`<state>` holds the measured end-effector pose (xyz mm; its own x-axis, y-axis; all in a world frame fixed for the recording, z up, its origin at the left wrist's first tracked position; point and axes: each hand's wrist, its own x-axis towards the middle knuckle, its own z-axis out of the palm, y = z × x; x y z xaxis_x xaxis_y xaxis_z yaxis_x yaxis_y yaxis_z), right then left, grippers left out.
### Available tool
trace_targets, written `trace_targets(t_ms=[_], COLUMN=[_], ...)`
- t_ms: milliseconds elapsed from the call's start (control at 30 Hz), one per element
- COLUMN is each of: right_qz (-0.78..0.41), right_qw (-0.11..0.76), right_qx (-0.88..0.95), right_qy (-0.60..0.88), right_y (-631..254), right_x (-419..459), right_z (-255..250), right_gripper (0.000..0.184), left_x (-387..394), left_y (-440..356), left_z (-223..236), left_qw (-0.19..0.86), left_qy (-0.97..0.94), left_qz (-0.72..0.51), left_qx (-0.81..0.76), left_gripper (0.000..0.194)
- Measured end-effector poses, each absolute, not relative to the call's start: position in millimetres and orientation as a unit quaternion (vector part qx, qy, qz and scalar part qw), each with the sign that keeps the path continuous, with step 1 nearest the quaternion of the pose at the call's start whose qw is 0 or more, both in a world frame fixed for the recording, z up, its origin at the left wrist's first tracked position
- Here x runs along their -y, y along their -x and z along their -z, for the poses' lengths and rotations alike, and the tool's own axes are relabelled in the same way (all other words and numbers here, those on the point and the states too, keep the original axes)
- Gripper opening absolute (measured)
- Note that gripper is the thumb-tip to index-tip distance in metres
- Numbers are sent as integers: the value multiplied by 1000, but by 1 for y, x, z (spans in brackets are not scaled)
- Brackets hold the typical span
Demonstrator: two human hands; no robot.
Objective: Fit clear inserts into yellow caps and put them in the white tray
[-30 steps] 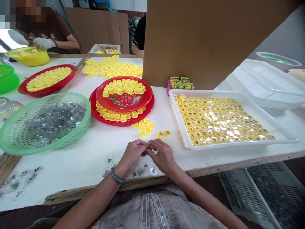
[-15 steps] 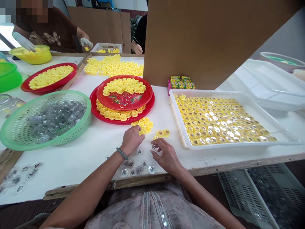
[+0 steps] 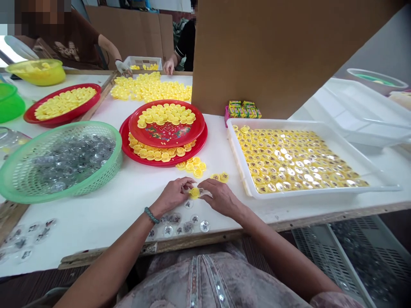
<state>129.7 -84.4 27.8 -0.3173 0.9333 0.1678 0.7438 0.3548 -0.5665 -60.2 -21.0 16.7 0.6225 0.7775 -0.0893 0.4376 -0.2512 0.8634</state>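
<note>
Over the white table, my left hand [image 3: 173, 196] pinches a small round yellow disc [image 3: 194, 193]. My right hand [image 3: 222, 197] meets it from the other side, its fingers closed on a clear round cap with a dark print [image 3: 201, 191]; the two pieces touch or nearly touch. Just below lie several loose clear printed caps [image 3: 187, 227]. Beyond my hands is a small heap of yellow discs [image 3: 196, 166]. Two or so yellow pieces with dark centres [image 3: 220, 176] rest by my right fingertips.
Right, a white tray [image 3: 316, 194] holds rows of yellow printed pieces. Stacked red plates [image 3: 167, 136] bear yellow discs. Left, a green basket [image 3: 19, 194] contains clear caps. A cardboard panel [image 3: 257, 55] stands behind. Two co-workers' hands [image 3: 123, 67] are across the table.
My left hand has come back from the yellow heap with a disc and met my right hand. Across the table, a co-worker's gloved hand has moved down to the yellow pile.
</note>
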Motion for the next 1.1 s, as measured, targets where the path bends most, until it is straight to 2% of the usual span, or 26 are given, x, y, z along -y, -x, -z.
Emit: trace_targets(t_ms=[200, 333, 600, 900, 1100], right_qz=[-211, -182, -120, -182, -84], right_qw=[205, 195, 90, 60, 56], right_qx=[824, 824, 834, 810, 834], right_qy=[484, 500, 531, 554, 543], right_y=[-127, -121, -108, -105, -102], right_x=[68, 69, 70, 64, 76], right_z=[-24, -21, -28, -34, -34], right_gripper=[28, 22, 15, 14, 13], left_x=[20, 22, 25, 23, 29], left_y=[57, 55, 56, 48, 47], left_z=[-1, 4, 2, 1, 1], left_qw=[532, 545, 676, 642, 593], left_qy=[-712, -687, -565, -545, -603], left_qz=[-236, -248, -245, -236, -253], left_qx=[-393, -412, -403, -485, -469], left_gripper=[43, 36, 36, 27, 22])
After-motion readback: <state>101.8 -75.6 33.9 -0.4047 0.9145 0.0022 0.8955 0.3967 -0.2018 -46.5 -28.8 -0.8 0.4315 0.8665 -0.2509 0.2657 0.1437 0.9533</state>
